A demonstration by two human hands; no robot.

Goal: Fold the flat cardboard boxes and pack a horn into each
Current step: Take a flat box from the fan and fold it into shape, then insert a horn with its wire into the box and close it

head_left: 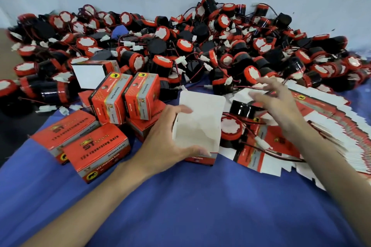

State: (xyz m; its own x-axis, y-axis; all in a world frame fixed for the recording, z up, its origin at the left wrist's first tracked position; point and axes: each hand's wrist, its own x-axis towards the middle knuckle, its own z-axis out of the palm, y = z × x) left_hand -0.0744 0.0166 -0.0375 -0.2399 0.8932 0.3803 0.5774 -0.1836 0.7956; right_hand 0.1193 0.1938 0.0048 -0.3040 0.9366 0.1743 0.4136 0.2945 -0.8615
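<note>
Blue-clothed bench [180,206] carries a horn heap [200,46] too many to count, flat boxes [321,136] fanned at rt, 6+ closed boxes [96,150] at lt, 1 open box [196,132], white inside, mouth up, long axis upright, in left hand [166,136] grip; right hand [281,106] blurred, grip wide, empty.

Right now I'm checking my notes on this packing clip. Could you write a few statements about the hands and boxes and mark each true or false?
1. The left hand holds the open box. True.
2. A horn lies on the flat boxes, right of the open box. True.
3. The right hand grips a horn. False: its fingers are spread and hold nothing.
4. The closed boxes sit right of the open box. False: they sit to its left.
5. The cloth is green. False: it is blue.
</note>
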